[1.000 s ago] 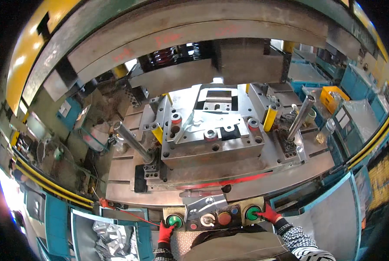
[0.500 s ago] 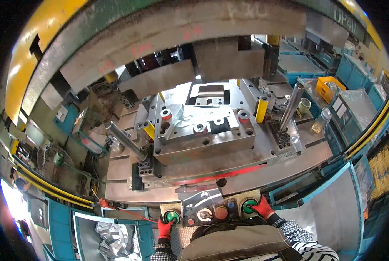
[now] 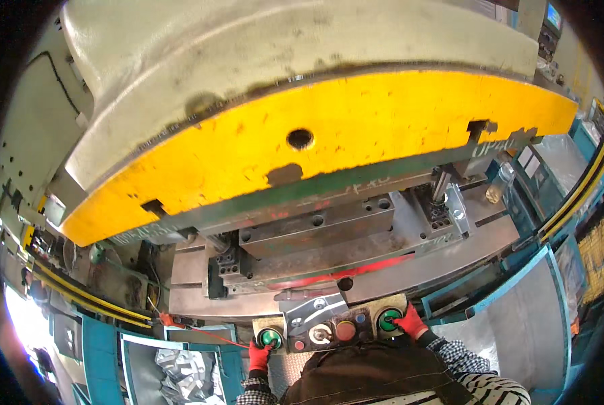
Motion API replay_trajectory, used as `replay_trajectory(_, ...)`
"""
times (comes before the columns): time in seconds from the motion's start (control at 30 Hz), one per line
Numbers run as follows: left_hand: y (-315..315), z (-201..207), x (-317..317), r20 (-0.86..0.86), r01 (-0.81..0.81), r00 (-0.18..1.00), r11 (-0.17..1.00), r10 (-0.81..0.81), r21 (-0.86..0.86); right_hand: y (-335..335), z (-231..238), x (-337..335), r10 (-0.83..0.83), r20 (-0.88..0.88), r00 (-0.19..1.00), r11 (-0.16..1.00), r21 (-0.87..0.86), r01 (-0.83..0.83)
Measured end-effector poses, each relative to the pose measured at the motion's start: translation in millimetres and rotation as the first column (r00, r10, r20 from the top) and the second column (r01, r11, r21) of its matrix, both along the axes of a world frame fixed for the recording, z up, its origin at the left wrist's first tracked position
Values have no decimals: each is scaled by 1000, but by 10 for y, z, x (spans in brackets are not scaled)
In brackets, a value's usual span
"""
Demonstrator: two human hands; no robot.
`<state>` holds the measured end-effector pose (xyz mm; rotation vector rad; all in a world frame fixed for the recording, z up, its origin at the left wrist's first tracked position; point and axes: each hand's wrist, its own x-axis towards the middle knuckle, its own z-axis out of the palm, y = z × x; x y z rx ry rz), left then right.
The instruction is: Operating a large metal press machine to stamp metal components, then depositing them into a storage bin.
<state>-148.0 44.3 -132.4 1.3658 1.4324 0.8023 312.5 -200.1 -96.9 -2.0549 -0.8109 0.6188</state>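
My left hand, in a red glove, has its fingers bent onto a green push button at the left end of a control panel. At the panel's right end, my right hand, gloved in red too, presses its fingers on a second green button. A bent grey metal part lies across the panel's upper left. Beyond it, the yellow-edged press ram is down over the lower die block. The ram hides the top of the die and whatever lies there.
A red button and a white knob sit between my hands. Grey metal pieces fill a blue-edged bin at lower left. A metal chute stands right. Yellow-black bars flank the press.
The press ram has come down, covering the die and the sheet-metal piece seen on it before. Both hands have stayed on the green buttons.
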Motion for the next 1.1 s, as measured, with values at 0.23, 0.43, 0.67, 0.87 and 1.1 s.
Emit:
replay_trajectory(0.23,-15,-33,31,-72,24,997,998,-21,49,39,-184,45,27,-106,994,996,90,-18)
replay_trajectory(0.43,154,502,2,29,193,981,981,-193,1,39,241,62,148,-211,966,960,264,-90)
replay_trajectory(0.67,1331,2583,866,-572,449,787,850,-230,276,52,231,126,270,-189,944,955,177,-238)
replay_trajectory(0.87,1566,3893,2468,-410,387,911,275,31,880,-76,-102,190,166,-300,939,981,143,-128)
replay_trajectory(1.1,1843,3824,3605,-725,687,483,301,491,661,-491,63,585,-64,-295,953,995,55,84)
